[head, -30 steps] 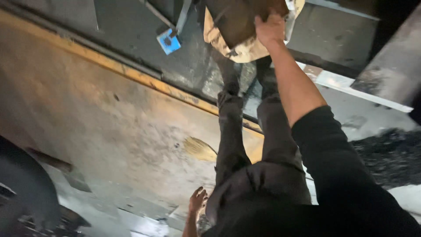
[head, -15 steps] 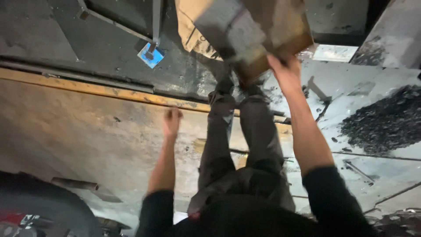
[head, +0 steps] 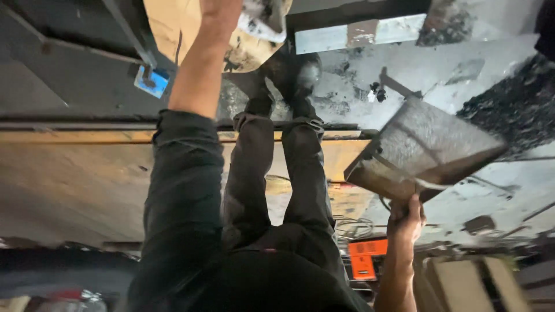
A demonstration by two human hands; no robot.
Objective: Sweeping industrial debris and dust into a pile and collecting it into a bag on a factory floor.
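The right hand is closed around the handle of a grey metal scoop pan, gripping it from below — the pan sits just above and slightly outward of the fist, tilted so its wide mouth faces up and to the right, its dull inner face showing. The thin wire handle runs from the pan's lower edge straight into the fingers.

The left hand is raised to the top edge of the view, the dark-sleeved forearm reaching up across a tan sack; the hand is cut off at the frame, so how far it is open and whether it holds anything cannot be told, though it seems to rest against the sack. A pale crumpled wrapping lies just beside it.

Between the two arms the person's dark trousers and boots point toward a stained concrete floor. A yellow-edged metal beam crosses behind the left sleeve — a small blue block lies beyond it. A heap of black granular material sits well apart to the right, an orange box near the right wrist
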